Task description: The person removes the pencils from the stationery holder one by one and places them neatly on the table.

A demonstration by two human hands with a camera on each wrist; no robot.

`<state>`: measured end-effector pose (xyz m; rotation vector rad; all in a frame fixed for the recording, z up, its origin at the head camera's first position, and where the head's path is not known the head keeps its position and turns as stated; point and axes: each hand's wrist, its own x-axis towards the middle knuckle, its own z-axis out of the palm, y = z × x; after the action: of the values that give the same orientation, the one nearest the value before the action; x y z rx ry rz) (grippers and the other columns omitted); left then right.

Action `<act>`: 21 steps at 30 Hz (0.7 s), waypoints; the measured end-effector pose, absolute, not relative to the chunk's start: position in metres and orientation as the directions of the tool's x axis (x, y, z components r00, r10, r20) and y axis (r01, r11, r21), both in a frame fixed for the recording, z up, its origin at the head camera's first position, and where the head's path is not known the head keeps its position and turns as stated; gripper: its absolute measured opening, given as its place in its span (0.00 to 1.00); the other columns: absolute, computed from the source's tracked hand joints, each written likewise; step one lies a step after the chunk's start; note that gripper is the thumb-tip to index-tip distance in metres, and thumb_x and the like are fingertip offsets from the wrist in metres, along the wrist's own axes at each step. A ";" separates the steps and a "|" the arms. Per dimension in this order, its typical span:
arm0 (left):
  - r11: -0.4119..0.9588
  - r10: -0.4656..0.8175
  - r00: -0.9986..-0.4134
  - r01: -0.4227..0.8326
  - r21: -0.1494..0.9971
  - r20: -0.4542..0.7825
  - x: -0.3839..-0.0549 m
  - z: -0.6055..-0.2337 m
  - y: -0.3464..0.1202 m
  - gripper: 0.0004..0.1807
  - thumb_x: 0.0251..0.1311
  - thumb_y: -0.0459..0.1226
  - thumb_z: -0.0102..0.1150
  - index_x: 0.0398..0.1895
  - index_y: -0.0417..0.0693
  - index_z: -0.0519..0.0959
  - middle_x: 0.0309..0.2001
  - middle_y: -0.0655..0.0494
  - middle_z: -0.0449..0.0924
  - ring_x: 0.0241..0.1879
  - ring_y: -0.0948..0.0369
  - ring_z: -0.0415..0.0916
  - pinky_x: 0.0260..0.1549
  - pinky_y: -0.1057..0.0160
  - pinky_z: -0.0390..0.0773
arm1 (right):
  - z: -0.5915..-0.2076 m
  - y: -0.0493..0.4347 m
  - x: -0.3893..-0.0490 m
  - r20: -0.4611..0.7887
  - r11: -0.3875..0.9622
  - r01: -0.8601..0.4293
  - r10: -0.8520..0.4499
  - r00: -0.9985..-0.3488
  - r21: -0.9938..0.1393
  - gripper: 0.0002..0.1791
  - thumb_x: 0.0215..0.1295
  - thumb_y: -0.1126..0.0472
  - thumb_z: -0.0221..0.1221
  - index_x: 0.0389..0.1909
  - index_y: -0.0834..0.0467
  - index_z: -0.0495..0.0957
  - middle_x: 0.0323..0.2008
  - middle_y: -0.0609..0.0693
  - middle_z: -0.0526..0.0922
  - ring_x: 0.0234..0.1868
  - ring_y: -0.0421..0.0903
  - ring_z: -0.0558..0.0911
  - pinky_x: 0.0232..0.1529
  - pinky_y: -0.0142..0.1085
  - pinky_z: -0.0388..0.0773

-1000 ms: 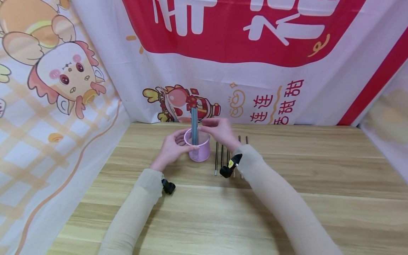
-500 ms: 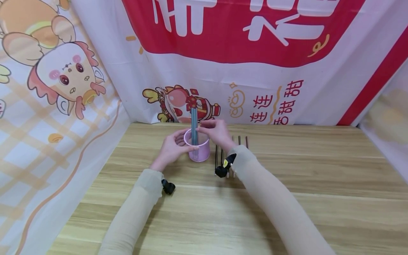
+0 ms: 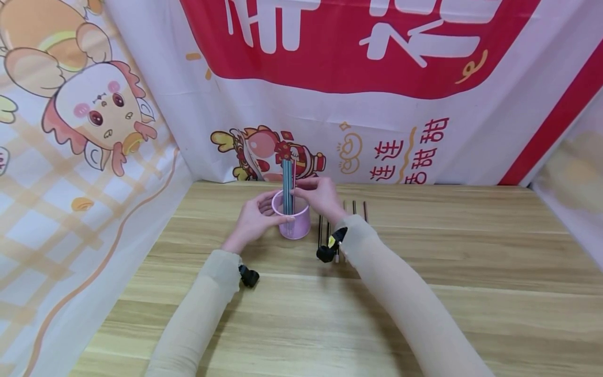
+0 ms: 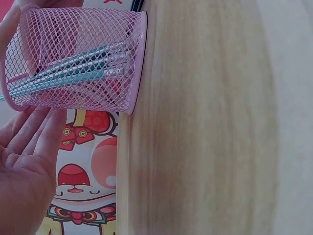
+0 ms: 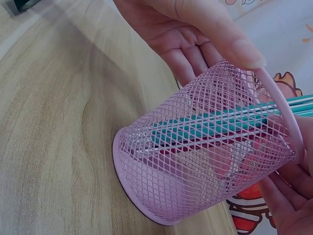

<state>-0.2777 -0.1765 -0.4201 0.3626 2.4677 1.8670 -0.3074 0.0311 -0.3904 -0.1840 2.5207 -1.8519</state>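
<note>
A pink mesh pen holder (image 3: 301,225) stands upright near the back of the wooden table. My left hand (image 3: 254,220) grips it from the left, its thumb at the rim and fingers round the far side. Inside, several green pencils (image 5: 205,125) lean together, their lower ends showing through the mesh. Beside them stands a slim reddish-pink pencil (image 3: 294,170). My right hand (image 3: 322,196) reaches over the right side of the rim and pinches that pencil with thumb and forefinger. In the left wrist view, the left hand (image 4: 29,166) lies against the mesh.
Several dark pencils (image 3: 354,207) lie in a row on the table (image 3: 424,235) right of the holder, partly hidden under my right wrist. A printed cloth (image 3: 367,125) hangs behind the table's back edge, and another patterned cloth (image 3: 141,209) hangs along the left.
My right hand has shifted slightly left and closer to the green pencils. A reddish-pink pencil now shows upright beside them. My left hand and the holder have stayed in place.
</note>
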 end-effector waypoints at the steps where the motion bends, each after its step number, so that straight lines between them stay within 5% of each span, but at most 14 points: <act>1: 0.253 0.202 -0.972 0.170 0.952 0.120 -0.278 -0.420 -0.177 0.49 0.42 0.46 0.85 0.70 0.47 0.72 0.63 0.48 0.77 0.60 0.55 0.76 0.61 0.61 0.77 | -0.391 0.031 -0.308 0.067 0.292 -0.093 -0.098 -0.993 -0.952 0.16 0.61 0.54 0.73 0.49 0.53 0.87 0.46 0.45 0.87 0.52 0.45 0.81 0.60 0.44 0.77; 21: 0.275 0.210 -0.972 0.164 0.947 0.108 -0.279 -0.419 -0.177 0.48 0.45 0.45 0.84 0.71 0.48 0.71 0.65 0.48 0.75 0.62 0.54 0.75 0.63 0.59 0.76 | -0.393 0.031 -0.307 0.118 0.253 -0.114 0.000 -0.993 -0.961 0.11 0.61 0.53 0.74 0.41 0.53 0.89 0.40 0.45 0.87 0.46 0.44 0.82 0.51 0.39 0.80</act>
<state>-0.2790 -0.1772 -0.4188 0.3644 2.4768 1.8329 -0.3071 0.0311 -0.3927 -0.1172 2.5589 -1.9762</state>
